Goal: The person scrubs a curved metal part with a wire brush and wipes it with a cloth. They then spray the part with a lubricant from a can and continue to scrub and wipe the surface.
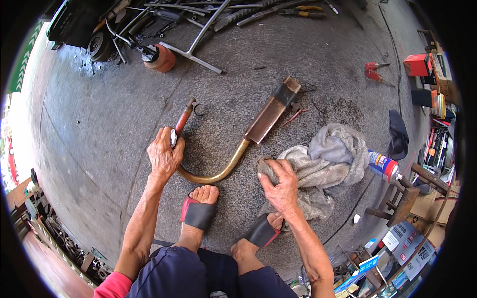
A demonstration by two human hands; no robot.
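My left hand is closed around a curved brass-coloured metal tube close to its red end section. A small white piece sits at my left fingers. From the tube's other end extends a rusty rectangular metal channel with a black band near its tip. My right hand grips a dirty corner of a crumpled grey towel lying on the floor. A spray can rests on its side against the towel's right edge.
Metal bars, pliers and an orange oil can lie ahead. Red-handled screwdrivers are at right, near a black cable. A wooden stool and boxes line the right side. My sandalled feet flank the work.
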